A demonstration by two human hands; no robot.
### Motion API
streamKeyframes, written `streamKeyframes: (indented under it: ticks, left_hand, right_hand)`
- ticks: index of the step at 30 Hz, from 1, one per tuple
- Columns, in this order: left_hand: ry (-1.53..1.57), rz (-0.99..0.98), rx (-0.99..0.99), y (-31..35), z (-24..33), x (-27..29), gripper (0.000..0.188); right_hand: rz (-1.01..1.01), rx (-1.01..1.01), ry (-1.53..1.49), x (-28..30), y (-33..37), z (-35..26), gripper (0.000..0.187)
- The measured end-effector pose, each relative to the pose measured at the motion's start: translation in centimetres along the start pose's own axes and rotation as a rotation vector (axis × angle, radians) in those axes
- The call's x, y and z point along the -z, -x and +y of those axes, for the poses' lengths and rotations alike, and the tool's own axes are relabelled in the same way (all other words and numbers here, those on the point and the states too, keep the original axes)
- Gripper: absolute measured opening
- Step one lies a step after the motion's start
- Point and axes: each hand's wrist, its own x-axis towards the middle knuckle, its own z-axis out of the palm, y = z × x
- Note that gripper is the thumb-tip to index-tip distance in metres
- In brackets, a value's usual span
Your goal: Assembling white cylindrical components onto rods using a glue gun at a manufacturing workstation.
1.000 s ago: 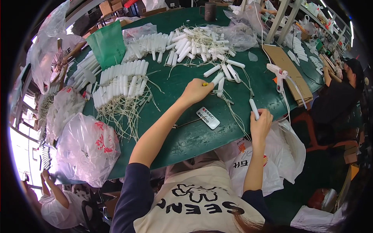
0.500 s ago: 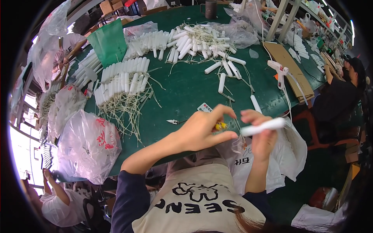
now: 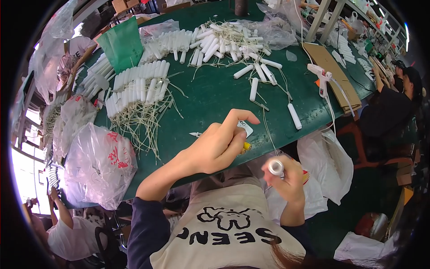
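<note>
My right hand (image 3: 289, 181) is closed round a white plastic tube (image 3: 276, 168), whose round open end faces up at me, beyond the table edge. A thin pale wire (image 3: 270, 132) runs from the table down towards this hand. My left hand (image 3: 219, 145) is over the table's near edge, index finger bent forward and apart from the thumb, with nothing seen held. Beside its fingers show a small yellow thing (image 3: 247, 146) and a white card with buttons (image 3: 245, 128), both partly hidden. A pointed metal tip (image 3: 195, 134) shows left of the hand.
Single white tubes (image 3: 294, 116) lie at right on the green table (image 3: 206, 105). Wired tubes (image 3: 139, 87) stand in rows at left, with a heap (image 3: 224, 42) behind. A white glue gun (image 3: 320, 78) lies by cardboard (image 3: 333, 74). Plastic bags (image 3: 101, 166) sit at left.
My right hand has moved down and left, turning the tube from sideways to end-on. My left hand has drawn back from it slightly, left and up, its thumb and index finger less spread.
</note>
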Motion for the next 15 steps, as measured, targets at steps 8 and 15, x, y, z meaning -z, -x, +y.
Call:
streamKeyframes:
  ticks: [8,15]
  left_hand:
    - [-0.472,0.074,-0.427,-0.3,0.3,0.1,0.034]
    - [-0.872,-0.026,-0.503,-0.1,0.9,-0.2,0.042]
  right_hand:
    - [0.053,-0.177,0.335,-1.2,-0.7,0.8,0.020]
    - [0.101,-0.136,0.397,-2.0,-0.7,1.7,0.021]
